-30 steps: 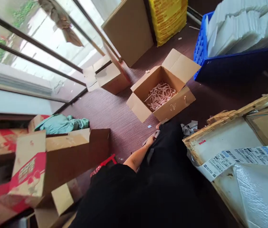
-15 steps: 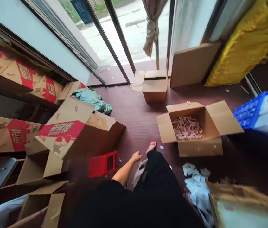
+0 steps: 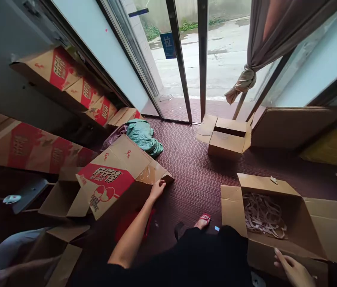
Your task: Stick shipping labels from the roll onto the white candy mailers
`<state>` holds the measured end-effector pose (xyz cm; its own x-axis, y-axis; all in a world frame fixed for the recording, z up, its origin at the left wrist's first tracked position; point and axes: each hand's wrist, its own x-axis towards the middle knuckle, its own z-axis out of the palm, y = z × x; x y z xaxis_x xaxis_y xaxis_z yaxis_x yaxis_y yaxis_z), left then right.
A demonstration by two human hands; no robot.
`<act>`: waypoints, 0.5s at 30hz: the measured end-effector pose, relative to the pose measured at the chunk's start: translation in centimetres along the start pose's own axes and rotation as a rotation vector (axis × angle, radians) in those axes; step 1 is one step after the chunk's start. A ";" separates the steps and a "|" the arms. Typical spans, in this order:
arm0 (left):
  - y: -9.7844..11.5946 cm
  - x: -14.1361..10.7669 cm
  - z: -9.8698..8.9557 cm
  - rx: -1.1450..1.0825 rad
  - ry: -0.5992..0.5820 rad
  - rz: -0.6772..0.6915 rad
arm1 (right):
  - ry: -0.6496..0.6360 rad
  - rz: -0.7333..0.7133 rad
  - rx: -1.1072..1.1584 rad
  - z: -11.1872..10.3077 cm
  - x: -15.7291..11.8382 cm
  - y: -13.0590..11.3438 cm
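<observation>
My left hand is at the near edge of a large tilted carton with red print, its fingers curled close to the flap; whether it grips the cardboard is hard to tell. Low at the right, my right hand is over the near flap of an open brown box, fingers apart and nothing in them. Tangled pale strips lie inside that box. Under my left forearm a red stool is partly hidden.
A smaller open box stands by the glass doors, near a flat cardboard stack. Green cloth lies behind the large carton. Red-printed cartons line the left. Another person's arm shows at bottom left.
The view has shifted. My left hand has moved from beside my leg up to the large carton's edge. My right hand has come into view at the open box.
</observation>
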<state>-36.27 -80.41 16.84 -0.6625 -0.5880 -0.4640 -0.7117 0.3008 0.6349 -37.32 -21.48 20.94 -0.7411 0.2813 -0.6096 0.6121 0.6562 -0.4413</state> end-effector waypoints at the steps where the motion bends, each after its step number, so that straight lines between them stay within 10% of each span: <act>1: 0.1 -0.2 -0.8 -0.028 0.006 -0.011 | -0.038 -0.012 -0.018 0.4 0.8 -1.5; 10: 5.5 3.3 -10.2 -0.394 0.221 0.109 | -0.239 -0.387 -0.124 3.2 6.7 -19.3; 15: 17.5 14.5 -13.2 -0.463 0.480 0.352 | -0.223 -0.466 -0.028 1.5 13.7 -28.2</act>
<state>-55.26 -93.57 29.41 -0.5826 -0.8099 0.0675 -0.2356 0.2478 0.9397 -64.29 -37.17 24.04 -0.8547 -0.1996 -0.4792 0.2210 0.6954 -0.6838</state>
